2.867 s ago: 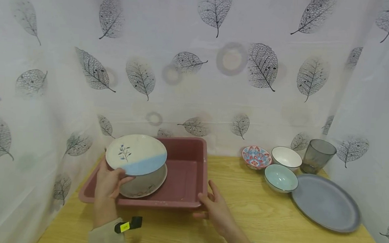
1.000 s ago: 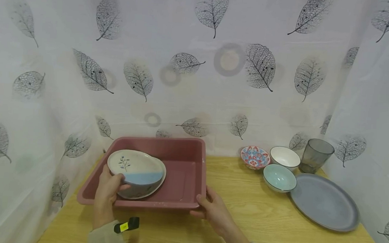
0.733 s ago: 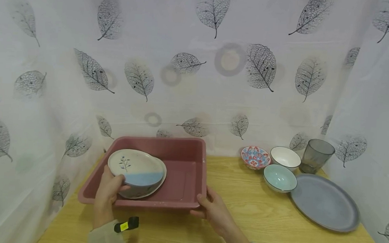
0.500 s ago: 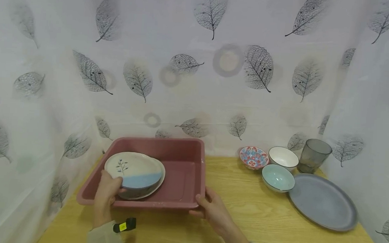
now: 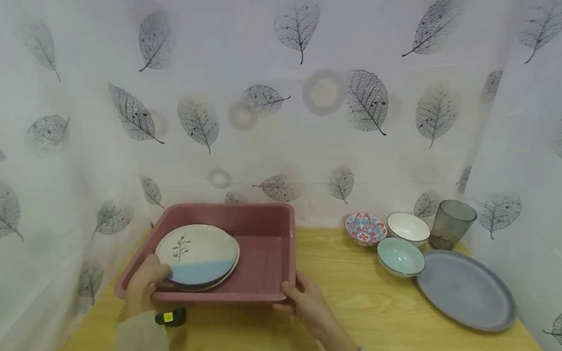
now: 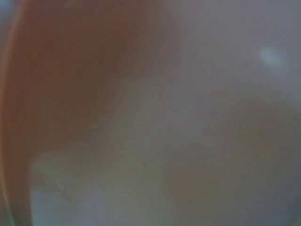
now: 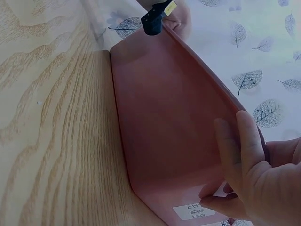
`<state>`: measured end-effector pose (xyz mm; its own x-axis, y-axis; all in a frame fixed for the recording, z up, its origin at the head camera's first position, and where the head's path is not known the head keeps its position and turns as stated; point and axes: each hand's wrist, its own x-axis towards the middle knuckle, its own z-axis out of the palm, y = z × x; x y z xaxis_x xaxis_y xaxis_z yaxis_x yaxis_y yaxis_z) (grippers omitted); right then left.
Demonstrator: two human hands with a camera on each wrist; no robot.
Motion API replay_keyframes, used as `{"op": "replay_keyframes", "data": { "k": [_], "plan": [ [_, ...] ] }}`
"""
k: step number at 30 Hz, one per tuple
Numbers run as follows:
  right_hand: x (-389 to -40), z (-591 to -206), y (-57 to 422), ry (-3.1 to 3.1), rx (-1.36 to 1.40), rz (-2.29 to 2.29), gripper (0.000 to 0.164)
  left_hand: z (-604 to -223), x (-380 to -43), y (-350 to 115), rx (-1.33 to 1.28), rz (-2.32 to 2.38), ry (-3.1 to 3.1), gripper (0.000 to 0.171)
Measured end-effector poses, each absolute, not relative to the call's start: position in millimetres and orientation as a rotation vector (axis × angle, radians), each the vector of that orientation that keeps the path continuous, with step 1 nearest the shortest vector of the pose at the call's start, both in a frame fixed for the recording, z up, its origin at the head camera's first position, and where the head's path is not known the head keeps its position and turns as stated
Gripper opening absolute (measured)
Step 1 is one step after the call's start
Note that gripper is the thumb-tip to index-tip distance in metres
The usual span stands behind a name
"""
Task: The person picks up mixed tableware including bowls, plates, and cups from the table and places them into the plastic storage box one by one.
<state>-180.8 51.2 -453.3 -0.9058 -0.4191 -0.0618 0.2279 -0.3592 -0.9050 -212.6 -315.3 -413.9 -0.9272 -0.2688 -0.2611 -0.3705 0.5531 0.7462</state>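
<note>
Cream-and-blue plate [image 5: 198, 251]: inside the red tub [image 5: 263, 265], left half, over the lower plate [image 5: 230, 276]; close to level, sprig print up.
Lower plate: on the red tub's floor, left half, mostly covered; pale rim shows at right and near side.
Change: about three seconds ago the cream-and-blue plate was up above the red tub's left half, apart from the lower plate; now it sits down inside the walls, lined up over it.
Meaning: two plates stacked in the red tub; setting-down looks nearly finished, judging by how flat it lies. Full contact at the near-left edge: can't tell.
Left hand [image 5: 149, 280]: over the red tub's near-left rim, pinching the cream-and-blue plate's edge, thumb at the top, fingers mostly hidden. Not released.
Right hand [image 5: 304, 306]: grasping the red tub's near-right corner, fingers along the outer wall in the right wrist view; same spot as earlier.
Sticker [image 7: 194, 211]: red tub's outer wall, by the right fingers.
Bowls, right of red tub: patterned bowl [image 5: 366, 229], white bowl [image 5: 408, 227], mint bowl [image 5: 400, 256]; unmoved.
Glass [image 5: 453, 224]: farther right of red tub, upright.
Gray plate [image 5: 467, 290]: right of red tub, beyond the mint bowl.
Left wrist view: blurred, no use.
</note>
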Motion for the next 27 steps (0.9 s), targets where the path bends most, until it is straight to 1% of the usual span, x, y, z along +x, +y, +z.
{"op": "replay_keyframes", "data": {
  "k": [2, 5, 13, 16, 27],
  "plan": [
    [-180, -454, 50, 1.474, -0.257, -2.296, 0.061, -417, -214, -318, -0.548, 1.265, 2.683, 0.04],
    [-180, -454, 50, 1.466, -0.259, -2.299, 0.06, -420, -216, -323, -0.547, 1.206, 2.683, 0.037],
    [-179, -456, 50, 1.488, -0.262, -2.293, 0.057, -423, -223, -328, -0.632, 1.128, 2.657, 0.039],
    [-179, -456, 51, 1.5, -0.259, -2.291, 0.056, -422, -226, -328, -0.626, 1.097, 2.657, 0.042],
    [-179, -458, 52, 1.494, -0.265, -2.29, 0.056, -421, -228, -325, -0.59, 1.05, 2.635, 0.037]
  ]
}}
